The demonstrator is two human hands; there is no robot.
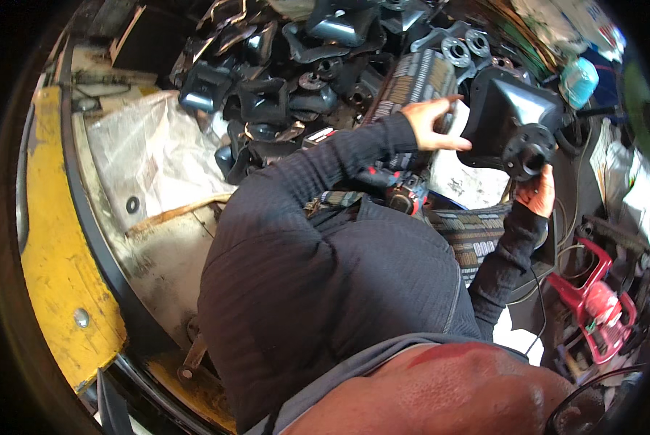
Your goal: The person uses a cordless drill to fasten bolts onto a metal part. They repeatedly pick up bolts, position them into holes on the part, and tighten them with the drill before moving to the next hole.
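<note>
My right hand (536,192) grips a black flared part (517,109) by the underside of its round flanged end. The part has a wide squarish mouth and a short tube with a flange, and it is held up at the right. My left hand (435,125) is just left of its wide mouth, fingers apart and thumb stretched out, holding nothing. Under the left forearm, close to my body, lies a red and black tool (410,194), partly hidden. Behind the left hand a striped fabric cushion (415,76) shows over my leg area.
A heap of similar black flared parts (263,101) fills the far side. Clear plastic sheeting (151,138) and a wooden stick (180,212) lie at left, beside a yellow panel (64,268). A red plastic frame (593,304) and a cable (542,304) are at right; a turquoise bundle (578,82) sits far right.
</note>
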